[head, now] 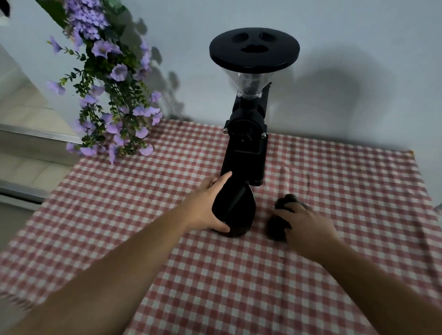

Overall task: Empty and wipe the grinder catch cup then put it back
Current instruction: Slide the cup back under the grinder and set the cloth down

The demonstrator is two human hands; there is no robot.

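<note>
Head view: left hand (205, 206) fingers clasp catch cup (234, 212); right hand (308, 227) fingers grip cloth (279, 221).

We see plain pale grey-blue wall (362, 32) behind, soft shadows cast on it. Table under red-and-white checked cloth (231, 276). Purple flower spray (110, 75) hangs at left. Pale tiled floor (17, 110) far left, metal strip (29, 132) crossing it. Light dim, cool.

Both bare forearms reached forward. The left hand (205, 206) was curled sideways in a grip, thumb nearest the body, fingers on the far side. The right hand (307, 227) lay palm down, fingers bent.
</note>
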